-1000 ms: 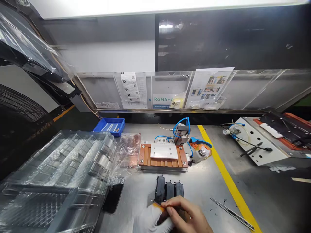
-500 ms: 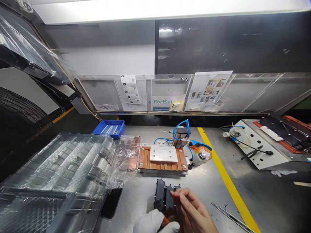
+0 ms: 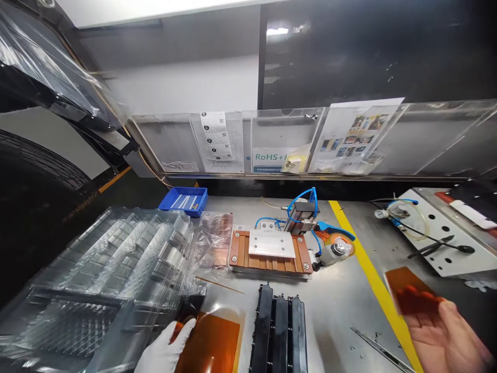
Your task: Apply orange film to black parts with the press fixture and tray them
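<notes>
My left hand, in a white glove, sits at the bottom edge of the view, fingers flat and together, pressing on the near-left corner of an amber film sheet that lies flat on the tabletop. No pinch there, just touching from above.

My right hand, bare, is raised at the right side, palm up, grip clamped on a 2nd amber film piece; fingertips show red through it. That piece is off the tabletop, tilted, slightly blurred.

Between the hands: 3 black parts standing side by side, touching each other, just right of the flat film sheet.

Behind them, a copper-coloured fixture with a white plate on top, blue hoses at its rear. Tape dispenser just right of the fixture, next to the yellow floor-style stripe.

Left: a stack of clear plastic trays, blue bin behind it. Thin metal tweezers lie near my right hand. White perforated plate far right.
</notes>
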{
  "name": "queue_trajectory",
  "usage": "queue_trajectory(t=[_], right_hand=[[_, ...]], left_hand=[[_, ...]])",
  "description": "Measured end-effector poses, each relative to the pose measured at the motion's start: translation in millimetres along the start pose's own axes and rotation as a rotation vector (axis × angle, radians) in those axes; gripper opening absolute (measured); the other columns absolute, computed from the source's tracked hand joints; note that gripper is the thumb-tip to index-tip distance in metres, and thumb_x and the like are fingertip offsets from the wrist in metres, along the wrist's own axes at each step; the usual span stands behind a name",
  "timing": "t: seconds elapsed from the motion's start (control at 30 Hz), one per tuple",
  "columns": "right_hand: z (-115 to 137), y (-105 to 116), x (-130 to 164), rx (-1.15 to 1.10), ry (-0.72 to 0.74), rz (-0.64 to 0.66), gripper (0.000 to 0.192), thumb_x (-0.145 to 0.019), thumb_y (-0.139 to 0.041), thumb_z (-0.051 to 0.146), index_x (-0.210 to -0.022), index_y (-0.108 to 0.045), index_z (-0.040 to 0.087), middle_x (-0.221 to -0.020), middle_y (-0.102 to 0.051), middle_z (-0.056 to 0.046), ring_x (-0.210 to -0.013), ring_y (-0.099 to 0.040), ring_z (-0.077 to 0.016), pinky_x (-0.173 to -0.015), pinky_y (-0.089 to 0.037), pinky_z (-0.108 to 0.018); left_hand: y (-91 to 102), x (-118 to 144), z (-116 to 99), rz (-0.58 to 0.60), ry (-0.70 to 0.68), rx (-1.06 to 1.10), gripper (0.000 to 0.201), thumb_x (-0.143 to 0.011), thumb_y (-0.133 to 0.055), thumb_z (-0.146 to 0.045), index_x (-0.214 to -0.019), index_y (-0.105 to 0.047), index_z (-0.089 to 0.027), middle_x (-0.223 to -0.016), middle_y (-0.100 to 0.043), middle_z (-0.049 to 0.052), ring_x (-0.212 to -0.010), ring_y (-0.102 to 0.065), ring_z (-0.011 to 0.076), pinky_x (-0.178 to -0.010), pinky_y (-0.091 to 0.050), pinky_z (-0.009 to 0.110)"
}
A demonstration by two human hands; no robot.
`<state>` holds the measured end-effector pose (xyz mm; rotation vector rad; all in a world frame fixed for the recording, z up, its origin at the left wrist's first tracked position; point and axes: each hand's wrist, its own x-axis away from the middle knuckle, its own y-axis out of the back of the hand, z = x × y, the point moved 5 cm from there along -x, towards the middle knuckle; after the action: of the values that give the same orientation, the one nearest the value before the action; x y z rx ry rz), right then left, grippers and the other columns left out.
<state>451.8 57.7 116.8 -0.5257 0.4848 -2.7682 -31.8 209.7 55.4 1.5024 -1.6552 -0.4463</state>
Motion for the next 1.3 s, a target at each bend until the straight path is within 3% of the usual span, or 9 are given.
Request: queue_trajectory(t=[0.1, 0.17, 0.27, 0.33, 0.47, 0.6, 0.77, 1.0, 1.3], right_hand=[[-4.3, -9.7, 0.0, 0.167, -0.011, 0.108, 0.047, -0.057, -0.091, 0.055, -0.088, -0.067, 0.028, -0.108, -0.069, -0.004, -0.114, -0.060, -0.0252, -0.114, -0.036, -0.036], [-14.8, -17.3, 0.6, 0.300, -0.036, 0.137, 0.062, -0.045, -0.091, 0.064, -0.088, -0.068, 0.026, -0.096, -0.071, -0.003, -0.102, -0.065, -0.0254, -0.107, -0.044, -0.036], [-35.5, -32.8, 1.2, 0.545, -0.104, 0.296, 0.067, -0.043, -0.087, 0.071, -0.085, -0.069, 0.022, -0.087, -0.071, -0.005, -0.090, -0.068, -0.0268, -0.094, -0.054, -0.034], [-51.5, -47.9, 7.3, 0.683, -0.136, 0.536, 0.061, -0.055, -0.082, 0.072, -0.081, -0.069, 0.019, -0.084, -0.071, -0.007, -0.087, -0.068, -0.0277, -0.088, -0.056, -0.035], [-85.1, -79.1, 39.1, 0.830, -0.204, 1.054, 0.047, -0.083, -0.063, 0.065, -0.083, -0.064, 0.018, -0.079, -0.069, -0.006, -0.078, -0.065, -0.0232, -0.073, -0.054, -0.033], [-102.9, -105.6, 61.7, 0.949, -0.165, 1.263, 0.036, -0.089, -0.058, 0.052, -0.084, -0.063, 0.016, -0.074, -0.066, -0.004, -0.070, -0.060, -0.0200, -0.064, -0.045, -0.028], [-106.9, -122.0, 58.7, 0.958, -0.152, 1.291, 0.026, -0.089, -0.057, 0.041, -0.083, -0.063, 0.016, -0.076, -0.067, -0.003, -0.071, -0.061, -0.0186, -0.062, -0.042, -0.025], [-121.0, -122.3, 40.1, 0.981, -0.172, 1.302, 0.019, -0.088, -0.061, 0.037, -0.086, -0.065, 0.018, -0.075, -0.069, -0.002, -0.068, -0.062, -0.0185, -0.060, -0.042, -0.025], [-112.3, -93.5, -24.8, 0.814, -0.391, 1.085, 0.053, -0.082, -0.062, 0.070, -0.078, -0.056, 0.018, -0.073, -0.065, -0.004, -0.070, -0.061, -0.0202, -0.066, -0.043, -0.029]], left_hand=[[-34.2, -25.3, 1.4, 0.108, -0.026, -0.138, 0.034, -0.087, -0.045, -0.055, -0.079, -0.066, -0.030, -0.078, -0.073, -0.001, -0.074, -0.068, 0.0211, -0.066, -0.048, 0.028], [-58.6, -41.0, -2.8, 0.119, -0.010, -0.168, 0.040, -0.091, -0.037, -0.055, -0.093, -0.065, -0.028, -0.083, -0.073, 0.002, -0.075, -0.068, 0.0236, -0.068, -0.049, 0.034], [-78.9, -56.0, -19.3, 0.041, -0.085, -0.170, 0.049, -0.090, -0.040, -0.038, -0.132, -0.051, -0.015, -0.132, -0.059, 0.016, -0.116, -0.059, 0.0309, -0.097, -0.045, 0.044], [-82.7, -54.8, -37.0, 0.021, -0.169, -0.149, 0.053, -0.088, -0.040, -0.030, -0.137, -0.046, -0.010, -0.147, -0.044, 0.019, -0.132, -0.043, 0.0335, -0.112, -0.030, 0.048], [-93.1, -26.0, -90.6, 0.279, -0.297, 0.026, 0.036, -0.088, -0.045, -0.040, -0.107, -0.071, -0.023, -0.111, -0.072, 0.006, -0.101, -0.064, 0.0217, -0.097, -0.047, 0.034], [-111.1, 7.7, -147.6, 0.651, -0.257, 0.270, 0.027, -0.076, -0.061, -0.040, -0.089, -0.076, -0.022, -0.083, -0.074, 0.002, -0.072, -0.062, 0.0159, -0.065, -0.048, 0.024], [-119.0, 9.4, -181.5, 0.727, -0.228, 0.345, 0.020, -0.070, -0.058, -0.030, -0.070, -0.071, -0.015, -0.065, -0.063, 0.000, -0.063, -0.050, 0.0119, -0.060, -0.040, 0.023], [-135.2, -3.9, -187.7, 0.714, -0.143, 0.256, 0.022, -0.064, -0.055, -0.038, -0.060, -0.057, -0.016, -0.054, -0.048, -0.002, -0.049, -0.042, 0.0108, -0.049, -0.034, 0.026], [-109.5, -50.6, -195.1, 0.580, -0.124, 0.352, 0.022, -0.065, -0.052, -0.040, -0.065, -0.054, -0.018, -0.055, -0.050, -0.003, -0.051, -0.046, 0.0116, -0.054, -0.038, 0.027]])
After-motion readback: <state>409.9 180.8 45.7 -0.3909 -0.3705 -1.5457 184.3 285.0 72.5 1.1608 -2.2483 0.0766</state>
